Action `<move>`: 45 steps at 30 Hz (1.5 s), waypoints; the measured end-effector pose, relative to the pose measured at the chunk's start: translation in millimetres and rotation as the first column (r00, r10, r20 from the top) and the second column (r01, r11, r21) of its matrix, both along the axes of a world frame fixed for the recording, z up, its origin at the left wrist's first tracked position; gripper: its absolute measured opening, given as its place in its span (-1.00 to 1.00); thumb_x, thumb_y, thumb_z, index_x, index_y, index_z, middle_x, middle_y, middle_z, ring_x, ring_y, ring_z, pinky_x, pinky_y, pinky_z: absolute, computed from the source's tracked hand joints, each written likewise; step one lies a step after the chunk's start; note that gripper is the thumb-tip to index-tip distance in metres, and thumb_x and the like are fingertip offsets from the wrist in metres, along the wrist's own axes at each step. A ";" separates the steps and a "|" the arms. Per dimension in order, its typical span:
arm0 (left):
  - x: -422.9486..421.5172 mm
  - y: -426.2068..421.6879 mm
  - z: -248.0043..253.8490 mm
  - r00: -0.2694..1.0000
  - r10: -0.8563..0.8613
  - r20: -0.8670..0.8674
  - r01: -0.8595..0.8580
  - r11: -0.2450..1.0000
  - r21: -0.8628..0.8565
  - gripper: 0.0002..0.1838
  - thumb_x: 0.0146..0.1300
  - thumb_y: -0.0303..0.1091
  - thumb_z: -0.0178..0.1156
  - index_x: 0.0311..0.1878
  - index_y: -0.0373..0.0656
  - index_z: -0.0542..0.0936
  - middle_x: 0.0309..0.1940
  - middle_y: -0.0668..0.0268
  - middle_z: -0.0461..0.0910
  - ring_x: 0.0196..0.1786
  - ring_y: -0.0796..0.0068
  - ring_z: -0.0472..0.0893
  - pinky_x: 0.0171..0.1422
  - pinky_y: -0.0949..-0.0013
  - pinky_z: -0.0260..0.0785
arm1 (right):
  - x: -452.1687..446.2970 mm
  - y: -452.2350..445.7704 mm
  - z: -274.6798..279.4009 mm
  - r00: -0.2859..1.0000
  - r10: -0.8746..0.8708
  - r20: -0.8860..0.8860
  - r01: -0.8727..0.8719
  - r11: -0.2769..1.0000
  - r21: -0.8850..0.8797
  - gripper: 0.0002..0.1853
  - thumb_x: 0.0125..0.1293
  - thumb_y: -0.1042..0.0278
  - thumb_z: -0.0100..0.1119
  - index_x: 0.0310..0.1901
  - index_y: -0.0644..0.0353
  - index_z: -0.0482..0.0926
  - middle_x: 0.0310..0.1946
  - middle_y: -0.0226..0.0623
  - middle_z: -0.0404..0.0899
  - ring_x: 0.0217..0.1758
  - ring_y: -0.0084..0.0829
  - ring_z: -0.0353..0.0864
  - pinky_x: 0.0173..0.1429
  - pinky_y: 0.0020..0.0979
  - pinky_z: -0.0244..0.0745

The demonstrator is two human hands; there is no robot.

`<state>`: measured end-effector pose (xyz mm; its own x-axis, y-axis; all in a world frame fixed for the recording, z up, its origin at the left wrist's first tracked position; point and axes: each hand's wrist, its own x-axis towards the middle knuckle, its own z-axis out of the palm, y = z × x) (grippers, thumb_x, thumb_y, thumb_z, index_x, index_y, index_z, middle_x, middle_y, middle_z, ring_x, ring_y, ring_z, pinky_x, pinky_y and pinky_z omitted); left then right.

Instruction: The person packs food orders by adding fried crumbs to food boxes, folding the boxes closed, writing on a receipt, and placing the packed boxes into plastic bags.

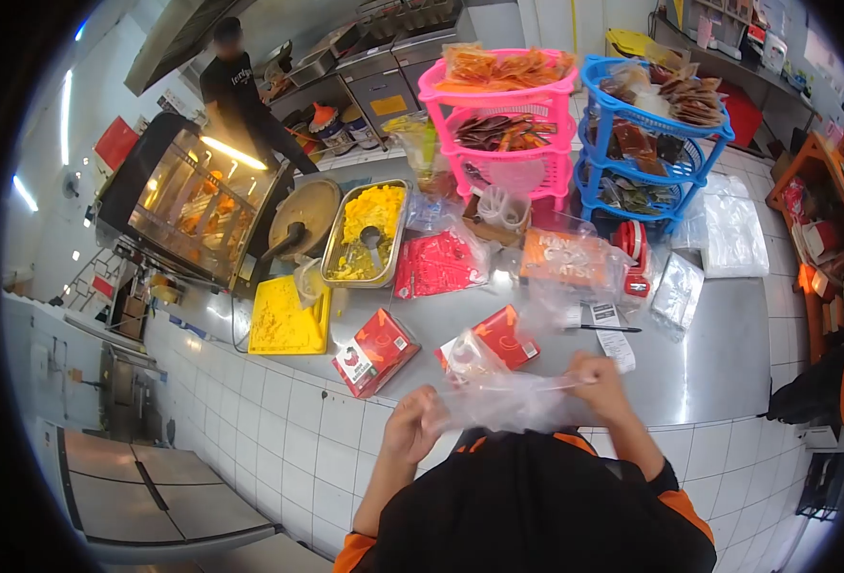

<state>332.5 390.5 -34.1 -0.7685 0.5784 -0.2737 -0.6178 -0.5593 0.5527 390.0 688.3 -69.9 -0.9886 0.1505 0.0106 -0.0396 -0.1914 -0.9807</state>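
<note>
A clear plastic bag (513,401) is stretched between my two hands at the table's front edge, blurred by motion. My left hand (411,426) is closed on its left end, and my right hand (596,384) grips its right end. Just beyond the bag lies a red box (491,342), partly covered by clear plastic. Another red box (376,353) with a white label sits to its left. Behind my right hand are a pen (610,328) and a paper slip (617,350). An orange printed bag (565,256) lies farther back.
On the steel table (699,382) stand a pink tiered rack (513,91), a blue tiered rack (651,124) and a tray of yellow food (369,234). A yellow cutting board (288,317) lies left, near a lit display case (198,201). A person (241,95) stands behind it.
</note>
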 end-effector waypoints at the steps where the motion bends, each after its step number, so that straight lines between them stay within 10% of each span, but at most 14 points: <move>1: -5.1 -26.6 -7.6 0.977 -0.178 -0.115 0.178 0.984 -0.005 -0.79 0.35 -0.27 0.15 -0.20 -0.26 0.52 -0.32 0.30 0.55 -0.32 0.53 0.53 -0.22 0.47 0.36 | -3.0 13.1 -0.9 0.987 -0.089 -0.135 0.096 0.994 0.051 -0.56 0.00 0.43 0.49 -0.69 0.16 0.29 -0.60 -0.47 0.35 -0.51 -0.64 0.28 -0.39 -0.53 0.22; 3: -11.4 -73.8 17.5 0.976 -0.035 -0.217 0.033 0.999 -0.010 -0.80 0.34 -0.27 0.15 -0.20 -0.25 0.49 -0.41 0.37 0.46 -0.41 0.59 0.41 -0.31 0.50 0.25 | -0.8 64.6 -12.4 0.889 -0.458 0.019 0.457 0.883 -0.102 -0.59 -0.03 0.47 0.49 -0.68 0.16 0.33 -0.60 -0.43 0.37 -0.51 -0.60 0.34 -0.36 -0.51 0.30; 4: -24.8 -83.0 51.4 0.933 -0.165 -0.320 0.119 0.980 -0.159 -0.86 0.31 -0.36 0.19 -0.27 -0.18 0.46 -0.41 0.40 0.44 -0.38 0.64 0.43 -0.31 0.52 0.24 | -0.2 70.9 26.6 0.873 -0.472 -0.123 0.480 0.789 0.385 -0.59 -0.05 0.44 0.51 -0.69 0.21 0.33 -0.63 -0.37 0.37 -0.49 -0.52 0.43 -0.33 -0.47 0.37; 6: -32.0 -112.5 59.5 0.797 -0.411 -0.443 0.031 0.760 -0.650 -0.89 0.27 -0.43 0.22 -0.26 -0.16 0.46 -0.43 0.42 0.42 -0.35 0.62 0.46 -0.31 0.49 0.27 | -5.4 37.4 50.2 0.886 -0.414 -0.208 0.432 0.576 0.693 -0.69 -0.07 0.38 0.51 -0.56 0.21 0.46 -0.49 -0.29 0.42 -0.32 -0.38 0.52 -0.16 -0.34 0.46; 10: -38.6 -71.0 77.7 0.477 -0.513 -0.714 -0.473 0.534 -0.700 -0.86 0.22 -0.48 0.22 -0.22 -0.18 0.44 -0.37 0.30 0.46 -0.30 0.44 0.52 -0.26 0.37 0.35 | -44.4 -70.3 101.7 0.868 -0.148 -0.474 0.496 0.284 0.820 -0.56 -0.10 0.30 0.49 -0.09 -0.01 0.62 0.18 -0.16 0.39 0.26 -0.17 0.37 0.22 -0.19 0.38; 15: -54.9 -62.4 37.8 0.324 -0.615 -0.719 -0.550 0.496 -0.672 -0.82 0.11 -0.55 0.17 -0.23 -0.19 0.40 -0.32 0.13 0.47 -0.28 0.15 0.52 -0.23 0.20 0.37 | -121.4 -99.2 60.1 0.926 0.370 -0.074 -0.082 0.389 0.918 -0.42 -0.07 0.35 0.43 0.10 -0.11 0.60 -0.17 -0.19 0.66 -0.14 -0.17 0.64 0.01 -0.28 0.55; 18: -87.1 -149.2 -17.0 0.558 -0.425 -0.712 -0.820 -0.155 -0.550 -0.89 0.06 -0.63 0.06 -0.38 -0.24 0.36 -0.48 0.11 0.32 -0.40 0.21 0.40 -0.28 0.26 0.29 | -168.9 -60.6 34.2 0.937 0.348 0.029 -0.295 0.744 0.600 -0.54 0.07 0.44 0.32 0.08 0.10 0.57 -0.28 -0.26 0.69 -0.22 -0.49 0.63 -0.10 -0.42 0.51; 20: -63.8 -176.4 -28.6 0.639 -0.356 -0.682 -0.745 -0.063 -0.665 -0.96 0.16 -0.55 0.03 -0.40 -0.25 0.42 -0.49 0.16 0.40 -0.40 0.22 0.47 -0.26 0.18 0.35 | -193.1 -46.2 31.0 0.656 0.673 0.343 -0.755 0.588 0.291 -0.63 0.16 0.44 0.25 0.05 0.21 0.57 -0.22 -0.25 0.68 -0.18 -0.54 0.60 -0.11 -0.46 0.49; 23: -33.1 -167.6 -26.9 0.671 -0.042 -0.740 -0.714 0.233 -0.660 -0.91 0.11 -0.57 0.04 -0.29 -0.22 0.44 -0.47 0.24 0.42 -0.38 0.33 0.47 -0.20 0.27 0.37 | -259.8 -59.9 -72.0 0.999 -0.017 -0.047 0.041 0.804 0.593 -0.68 0.23 0.40 0.20 0.01 0.32 0.56 -0.20 -0.11 0.66 -0.17 -0.32 0.65 -0.09 -0.36 0.52; 26: -21.5 -157.4 -15.7 0.693 0.412 -0.591 -0.704 0.563 -0.433 -0.60 0.03 -0.54 0.09 0.01 -0.21 0.40 -0.39 0.28 0.47 -0.34 0.39 0.47 -0.11 0.39 0.38 | -300.8 -62.4 -130.6 0.963 -0.173 -0.209 0.250 0.269 0.930 -0.63 0.22 0.34 0.24 0.04 0.33 0.54 -0.20 0.03 0.61 -0.12 -0.07 0.63 -0.06 -0.24 0.52; 31: -27.8 -180.5 -1.3 0.800 0.585 -0.136 -0.553 0.806 0.212 -0.06 0.07 -0.42 0.13 0.51 -0.24 -0.10 -0.14 0.08 0.58 -0.12 0.23 0.58 0.14 0.24 0.41 | -274.8 -67.6 -81.8 0.965 -0.169 -0.199 0.259 0.543 0.799 -0.78 0.14 0.33 0.35 -0.26 0.29 0.61 -0.29 -0.13 0.63 -0.17 -0.18 0.63 -0.08 -0.27 0.48; 33: -28.4 -154.8 38.4 0.706 0.612 -0.357 -0.647 0.762 0.028 -0.07 0.11 -0.43 0.13 0.53 -0.17 -0.11 -0.06 0.02 0.57 0.00 0.17 0.58 0.23 0.17 0.37 | -263.3 -55.0 -78.3 0.964 -0.129 -0.232 0.242 0.788 0.567 -0.76 0.13 0.28 0.38 -0.28 0.24 0.60 -0.32 -0.27 0.65 -0.20 -0.34 0.62 -0.10 -0.32 0.46; 38: -84.0 -68.1 3.5 0.595 -0.071 -0.801 -0.640 0.561 -0.525 -0.41 0.20 -0.25 0.25 0.34 0.08 0.44 0.09 0.02 0.51 0.24 0.01 0.44 0.41 -0.08 0.11 | -216.4 -44.3 -35.3 0.989 -0.077 -0.123 0.091 0.990 0.111 -0.87 0.36 0.31 0.22 -0.26 0.15 0.53 -0.44 -0.57 0.51 -0.35 -0.77 0.39 -0.25 -0.63 0.23; 45: -134.3 65.7 -73.9 0.229 -0.679 -0.698 -0.876 0.169 -0.452 -0.55 0.00 -0.25 0.36 0.03 -0.05 0.58 -0.01 0.11 0.47 0.18 0.07 0.40 0.35 -0.17 -0.03 | -152.3 -29.2 -8.6 0.959 -0.265 -0.097 0.271 0.961 0.055 -0.93 0.45 0.32 0.07 -0.21 0.08 0.48 -0.46 -0.67 0.29 -0.40 -0.80 0.22 -0.31 -0.67 0.09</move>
